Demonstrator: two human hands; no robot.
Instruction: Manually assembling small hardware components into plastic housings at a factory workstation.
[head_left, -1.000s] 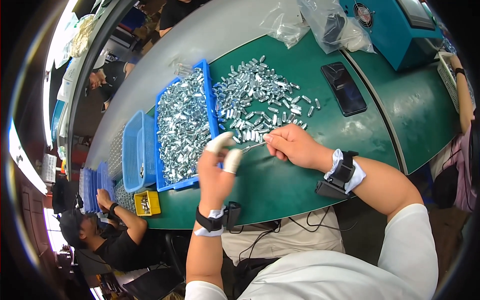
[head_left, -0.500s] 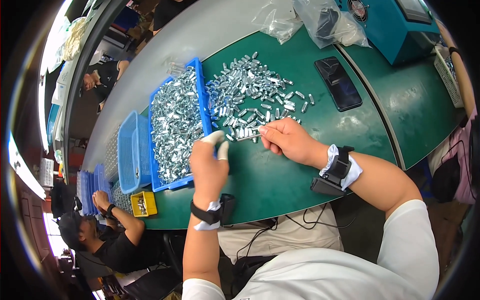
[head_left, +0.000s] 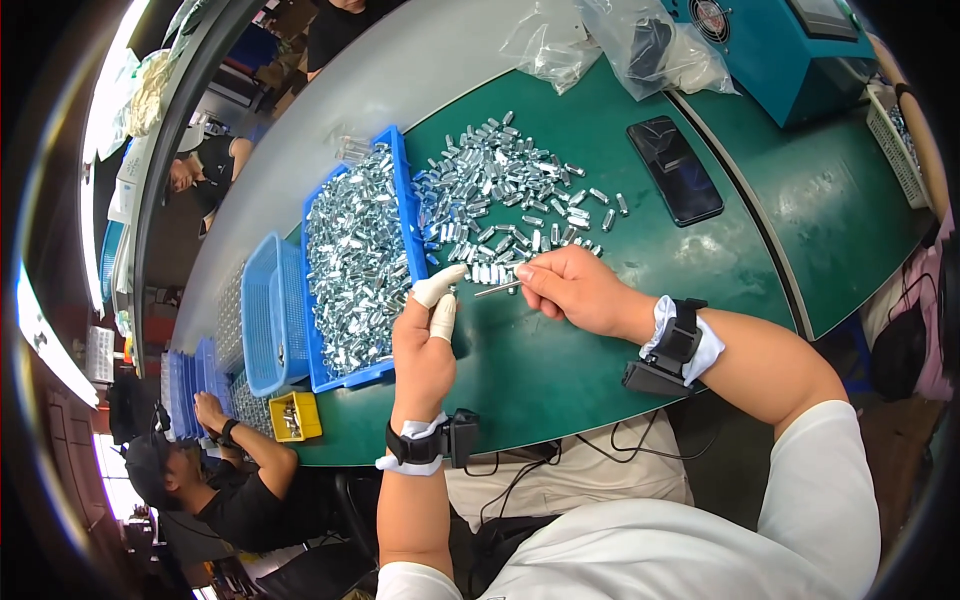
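My right hand (head_left: pixel 575 288) pinches a thin metal rod (head_left: pixel 495 289), which points left from the fingertips. Beside it, touching or just behind the rod, a short row of small silver metal pieces (head_left: pixel 488 273) lies on the green mat. My left hand (head_left: pixel 425 335), with white finger covers on two fingers, reaches to the left end of that row. Its thumb and forefinger are apart, and I make out nothing held between them. Farther off spreads a loose pile of the same hexagonal metal pieces (head_left: pixel 500 165). To the left, a blue tray (head_left: pixel 405 190) is heaped with more of them.
A black phone (head_left: pixel 675 170) lies on the green tabletop (head_left: pixel 640 260) at right. Clear plastic bags (head_left: pixel 660 55) and a teal machine (head_left: pixel 780 65) stand at the back. Left of the tray are a light blue basket (head_left: pixel 270 330) and a yellow bin (head_left: pixel 294 417). Other people sit nearby.
My left hand has moved slightly right, its forefinger now stretched toward the row of pieces. My right hand keeps the rod, its tip now lower and nearer to me.
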